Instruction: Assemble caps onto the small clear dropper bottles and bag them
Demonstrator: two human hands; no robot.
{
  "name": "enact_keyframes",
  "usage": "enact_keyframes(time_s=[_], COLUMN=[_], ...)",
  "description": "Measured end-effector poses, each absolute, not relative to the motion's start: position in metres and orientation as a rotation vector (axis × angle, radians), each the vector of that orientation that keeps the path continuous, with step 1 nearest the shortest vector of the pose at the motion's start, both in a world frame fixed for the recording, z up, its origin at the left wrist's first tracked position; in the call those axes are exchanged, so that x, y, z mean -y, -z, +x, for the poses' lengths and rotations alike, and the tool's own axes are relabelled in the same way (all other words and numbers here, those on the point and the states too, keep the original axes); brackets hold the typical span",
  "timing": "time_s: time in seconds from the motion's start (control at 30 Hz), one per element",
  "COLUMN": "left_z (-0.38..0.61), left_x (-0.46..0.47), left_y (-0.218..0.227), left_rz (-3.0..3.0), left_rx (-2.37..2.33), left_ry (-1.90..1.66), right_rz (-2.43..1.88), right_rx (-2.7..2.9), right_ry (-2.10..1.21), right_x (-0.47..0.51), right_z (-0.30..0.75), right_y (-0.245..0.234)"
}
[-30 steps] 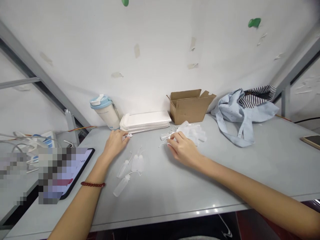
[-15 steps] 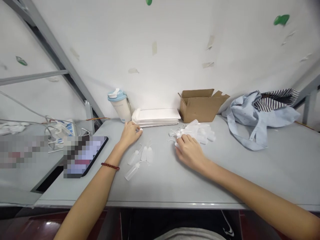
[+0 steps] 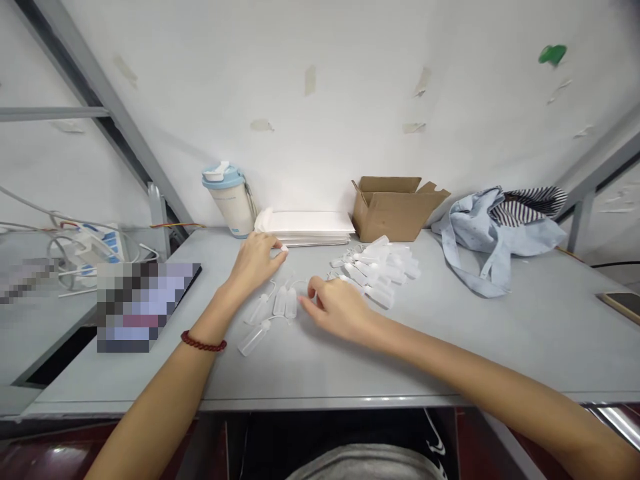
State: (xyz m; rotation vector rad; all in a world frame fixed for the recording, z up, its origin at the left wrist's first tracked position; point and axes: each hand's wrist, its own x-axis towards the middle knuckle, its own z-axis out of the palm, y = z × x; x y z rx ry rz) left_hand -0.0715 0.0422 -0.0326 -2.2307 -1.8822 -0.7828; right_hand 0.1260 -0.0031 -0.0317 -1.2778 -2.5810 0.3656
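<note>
Bottles in two lots on the table (image 3: 425, 367): four small ones (image 3: 254, 338) at my left, thin tubes at their tops, and a loose pile (image 3: 384, 270) of similar ones right of centre, in front of the box (image 3: 387, 217). Left hand (image 3: 253, 261) is by the front edge of the white stack (image 3: 313, 223), near the cup (image 3: 230, 203) — thumb and forefinger look closed on a white bit (image 3: 285, 249), too small to identify. Right hand (image 3: 343, 305) sits low between the lots, thumb and forefinger parted, nothing visible in the grip; fingertips are just beside the nearest of the four, contact can't be told. Hands are apart from each other. Step in hand, my read: small-parts handling, bottles being sorted or readied. Next move likely calls for a light pinch at a bottle's neck — bodies look smooth and light, neighbours easily nudged, tubes could snag.
</note>
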Motion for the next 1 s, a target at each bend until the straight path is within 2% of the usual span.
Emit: enact_keyframes(time_s=[0.3, 0.53, 0.63, 0.83, 1.0], left_z=[-0.065, -0.055, -0.049, -0.033, -0.027], left_x=[-0.039, -0.028, -0.022, -0.014, -0.011], left_y=[0.032, 0.019, 0.014, 0.011, 0.012], left_rz=[-2.26, -2.532, -2.658, -2.784, -3.12], left_rx=[1.857, 2.048, 2.122, 2.326, 2.188], left_ry=[0.825, 1.326, 1.457, 1.363, 1.244], right_rz=[-1.403, -1.302, -1.19, -0.967, -0.844], right_rx=[2.68, 2.451, 2.265, 1.96, 1.8], right_ry=[-0.807, -0.885, -1.025, -1.363, -1.619], right_x=[-0.016, -0.02, -0.026, -0.033, -0.025], right_z=[0.1, 0.145, 0.17, 0.197, 0.192], right_y=[0.038, 0.04, 0.043, 0.043, 0.04])
